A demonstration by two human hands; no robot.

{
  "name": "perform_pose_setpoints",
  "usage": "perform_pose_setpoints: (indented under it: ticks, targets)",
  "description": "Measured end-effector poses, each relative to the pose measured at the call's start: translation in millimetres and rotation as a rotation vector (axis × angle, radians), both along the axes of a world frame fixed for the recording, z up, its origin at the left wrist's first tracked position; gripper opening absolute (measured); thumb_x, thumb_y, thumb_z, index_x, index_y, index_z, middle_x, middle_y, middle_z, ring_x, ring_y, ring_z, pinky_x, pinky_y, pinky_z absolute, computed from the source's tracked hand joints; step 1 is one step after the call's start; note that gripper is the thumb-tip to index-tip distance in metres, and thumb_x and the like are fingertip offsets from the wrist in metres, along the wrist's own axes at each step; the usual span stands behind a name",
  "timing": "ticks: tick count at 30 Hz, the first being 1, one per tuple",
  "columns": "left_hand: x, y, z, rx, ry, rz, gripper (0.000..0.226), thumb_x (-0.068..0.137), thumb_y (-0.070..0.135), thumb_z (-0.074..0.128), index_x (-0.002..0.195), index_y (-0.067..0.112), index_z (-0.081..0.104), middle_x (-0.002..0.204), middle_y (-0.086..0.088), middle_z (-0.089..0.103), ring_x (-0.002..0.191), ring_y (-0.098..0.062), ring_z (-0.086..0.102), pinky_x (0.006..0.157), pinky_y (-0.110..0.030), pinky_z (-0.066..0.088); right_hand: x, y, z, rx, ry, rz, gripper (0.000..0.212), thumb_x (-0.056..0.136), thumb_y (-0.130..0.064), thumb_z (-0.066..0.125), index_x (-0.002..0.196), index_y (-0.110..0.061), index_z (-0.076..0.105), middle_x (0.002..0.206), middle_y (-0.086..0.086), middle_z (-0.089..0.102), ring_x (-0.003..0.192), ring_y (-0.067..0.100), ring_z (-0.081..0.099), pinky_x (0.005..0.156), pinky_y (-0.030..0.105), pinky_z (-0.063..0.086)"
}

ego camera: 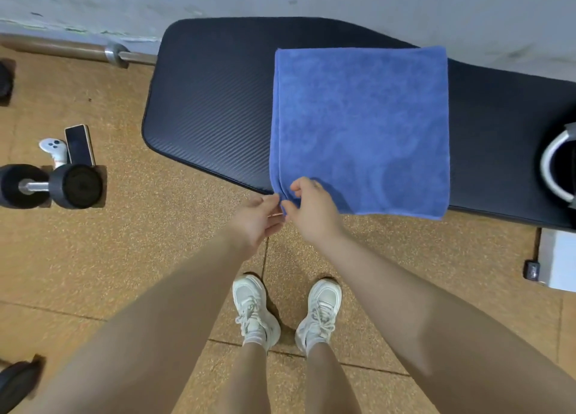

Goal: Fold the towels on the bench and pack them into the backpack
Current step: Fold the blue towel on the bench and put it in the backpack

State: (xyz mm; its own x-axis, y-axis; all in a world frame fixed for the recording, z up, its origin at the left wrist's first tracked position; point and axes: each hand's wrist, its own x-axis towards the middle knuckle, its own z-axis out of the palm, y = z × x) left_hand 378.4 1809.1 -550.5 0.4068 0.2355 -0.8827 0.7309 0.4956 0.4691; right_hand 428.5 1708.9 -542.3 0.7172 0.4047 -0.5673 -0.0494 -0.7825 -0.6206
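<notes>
Off to the left on the cork floor sit a dumbbell, a phone and a small white controller, all well clear of the work. The black padded counter carries a blue towel, already doubled into a rough square, with its near edge hanging just over the counter's front. Both hands meet at the towel's near left corner: the left hand has its fingertips pinched on the very tip, and the right hand grips the same corner from above, thumb and fingers closed on the cloth. It looks like they are lining up the layers before the next fold. To do it well, I'd get the stacked edges flush at that corner first, then slide one hand along the near edge to the right corner so the cloth lifts evenly and folds without skewing. At the far right edge a curved grey-and-black shape may be the backpack; I can't tell.
</notes>
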Motion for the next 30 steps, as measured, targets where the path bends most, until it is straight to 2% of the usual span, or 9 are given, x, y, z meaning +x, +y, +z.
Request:
perform_pose_setpoints:
  ticks: [3, 5, 11, 15, 19, 21, 25, 28, 30]
  targets:
    - [0, 2, -8, 0.083, 0.014, -0.079, 0.016, 0.097, 0.029, 0.044, 0.088, 0.02, 0.054, 0.088, 0.001, 0.064, 0.08, -0.012, 0.062, 0.077, -0.025, 0.048, 0, 5, -11, -0.083, -0.039, -0.007, 0.028, 0.091, -0.021, 0.054, 0.116, -0.009, 0.051, 0.122, 0.01, 0.053, 0.11, 0.027, 0.054, 0.09, 0.04, 0.045]
    - [-2, 5, -14, 0.13, -0.003, -0.136, 0.018, 0.096, 0.025, 0.046, 0.082, 0.02, 0.055, 0.085, 0.003, 0.064, 0.081, -0.013, 0.062, 0.074, -0.023, 0.046, 0, 7, -15, -0.135, -0.102, 0.039, 0.029, 0.09, -0.024, 0.055, 0.115, -0.009, 0.052, 0.12, 0.01, 0.053, 0.108, 0.028, 0.054, 0.088, 0.039, 0.043]
    - [-7, 9, -16, 0.144, -0.018, -0.128, 0.021, 0.095, 0.016, 0.049, 0.074, 0.017, 0.053, 0.072, 0.002, 0.06, 0.068, -0.009, 0.058, 0.072, -0.022, 0.047, -7, 18, -16, -0.323, -0.247, 0.171, 0.038, 0.087, -0.038, 0.057, 0.114, -0.011, 0.053, 0.121, 0.008, 0.048, 0.114, 0.027, 0.047, 0.092, 0.038, 0.036]
    - [-7, 13, -14, 0.14, -0.023, -0.18, 0.022, 0.094, 0.013, 0.05, 0.073, 0.016, 0.056, 0.072, 0.0, 0.06, 0.065, -0.009, 0.056, 0.065, -0.02, 0.045, -11, 23, -16, -0.396, -0.284, 0.202, 0.027, 0.088, -0.025, 0.054, 0.11, -0.009, 0.057, 0.123, 0.008, 0.046, 0.113, 0.027, 0.045, 0.09, 0.036, 0.035]
    - [-5, 18, -17, 0.199, 0.008, -0.2, 0.023, 0.093, 0.014, 0.052, 0.07, 0.016, 0.057, 0.075, -0.006, 0.061, 0.078, -0.021, 0.055, 0.063, -0.022, 0.042, -4, 17, -8, -0.127, -0.217, -0.104, 0.012, 0.086, -0.016, 0.052, 0.087, -0.006, 0.057, 0.097, 0.008, 0.053, 0.089, 0.027, 0.054, 0.076, 0.036, 0.045]
    - [-5, 18, -16, 0.223, 0.018, -0.203, 0.022, 0.092, 0.014, 0.054, 0.07, 0.016, 0.057, 0.071, -0.005, 0.06, 0.076, -0.021, 0.053, 0.062, -0.022, 0.042, -4, 14, 1, 0.012, -0.29, -0.156, 0.008, 0.084, -0.014, 0.054, 0.081, -0.006, 0.053, 0.085, 0.004, 0.05, 0.077, 0.025, 0.052, 0.066, 0.035, 0.043]
    - [-5, 15, -8, 0.182, -0.033, -0.174, 0.024, 0.092, 0.008, 0.051, 0.072, 0.016, 0.06, 0.066, -0.002, 0.062, 0.065, -0.013, 0.054, 0.065, -0.022, 0.045, -12, 15, 8, 0.057, -0.421, 0.105, 0.008, 0.083, -0.016, 0.058, 0.082, -0.008, 0.057, 0.094, 0.007, 0.054, 0.075, 0.027, 0.057, 0.056, 0.032, 0.043]
    - [-4, 16, -4, 0.083, -0.052, -0.12, 0.028, 0.093, 0.001, 0.044, 0.075, 0.015, 0.06, 0.057, 0.005, 0.066, 0.061, -0.01, 0.06, 0.07, -0.024, 0.051, -13, 23, 3, -0.09, -0.34, 0.268, 0.016, 0.093, -0.024, 0.048, 0.101, -0.012, 0.056, 0.106, 0.007, 0.057, 0.094, 0.029, 0.058, 0.064, 0.034, 0.04]
    - [-5, 18, -7, 0.041, -0.027, -0.12, 0.024, 0.096, 0.007, 0.043, 0.08, 0.016, 0.059, 0.07, 0.0, 0.067, 0.071, -0.014, 0.061, 0.082, -0.03, 0.05, -11, 24, -1, -0.162, -0.257, 0.315, 0.021, 0.095, -0.024, 0.044, 0.11, -0.014, 0.054, 0.113, 0.008, 0.058, 0.104, 0.029, 0.057, 0.073, 0.036, 0.044]
